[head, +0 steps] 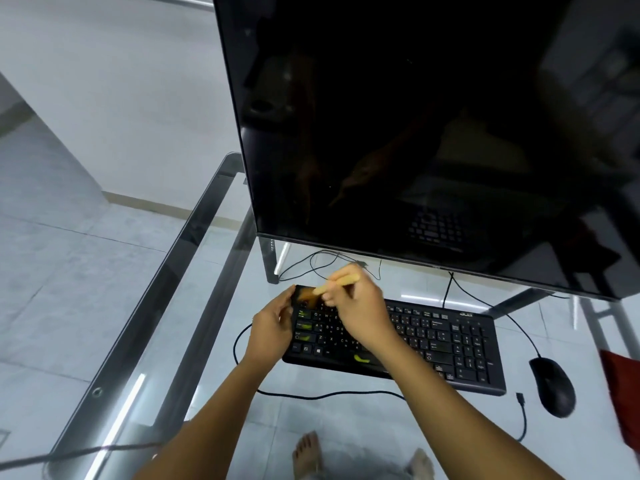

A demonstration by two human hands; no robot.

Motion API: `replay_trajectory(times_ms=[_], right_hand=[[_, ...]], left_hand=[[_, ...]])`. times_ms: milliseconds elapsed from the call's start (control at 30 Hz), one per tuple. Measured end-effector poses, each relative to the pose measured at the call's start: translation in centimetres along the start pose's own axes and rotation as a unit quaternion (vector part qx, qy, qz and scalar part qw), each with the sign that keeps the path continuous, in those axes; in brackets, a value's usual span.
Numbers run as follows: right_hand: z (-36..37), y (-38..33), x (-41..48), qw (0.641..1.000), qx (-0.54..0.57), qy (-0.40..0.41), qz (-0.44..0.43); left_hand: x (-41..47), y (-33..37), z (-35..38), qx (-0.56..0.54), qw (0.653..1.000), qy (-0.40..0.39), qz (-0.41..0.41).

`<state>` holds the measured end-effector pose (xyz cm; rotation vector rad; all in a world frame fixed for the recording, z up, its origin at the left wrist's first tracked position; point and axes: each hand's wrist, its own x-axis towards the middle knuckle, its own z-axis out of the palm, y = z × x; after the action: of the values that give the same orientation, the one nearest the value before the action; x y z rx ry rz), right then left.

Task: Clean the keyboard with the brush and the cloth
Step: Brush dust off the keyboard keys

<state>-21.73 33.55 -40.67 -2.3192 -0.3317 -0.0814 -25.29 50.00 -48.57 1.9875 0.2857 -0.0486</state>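
Note:
A black keyboard (446, 341) lies on the glass table, with yellow-green stickers on some left keys. My left hand (272, 327) grips the keyboard's far left end. My right hand (360, 306) holds a wooden-handled brush (336, 284) like a pen, its bristles on the top left corner keys. A red cloth (621, 393) lies at the right edge of the table, partly out of frame.
A large dark monitor (415, 133) stands right behind the keyboard. A black mouse (552, 386) sits to the keyboard's right, with cables (311, 396) trailing across the glass table (194, 271). Bare feet and floor tiles show through the glass below.

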Motion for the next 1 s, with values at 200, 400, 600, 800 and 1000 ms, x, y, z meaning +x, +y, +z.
replay_trajectory(times_ms=[200, 400, 600, 800, 1000], right_hand=[[0.5, -0.3, 0.4, 1.000, -0.011, 0.019, 0.022], [0.0, 0.3, -0.5, 0.998, -0.029, 0.014, 0.056], [-1.7, 1.6, -1.8, 0.994, -0.023, 0.028, 0.100], [-3.2, 2.7, -3.9, 0.994, -0.016, -0.086, 0.060], [-3.0, 2.2, -5.5, 0.989, 0.019, -0.130, 0.063]], left_hand=[[0.1, 0.2, -0.7, 0.008, 0.999, 0.046, -0.015], [0.8, 0.3, -0.9, 0.016, 0.999, -0.003, -0.030], [0.4, 0.6, -0.9, 0.024, 0.999, -0.015, -0.025], [0.6, 0.4, -0.7, 0.049, 0.999, -0.002, -0.018], [1.2, 0.2, -1.0, 0.049, 0.997, -0.018, -0.052]])
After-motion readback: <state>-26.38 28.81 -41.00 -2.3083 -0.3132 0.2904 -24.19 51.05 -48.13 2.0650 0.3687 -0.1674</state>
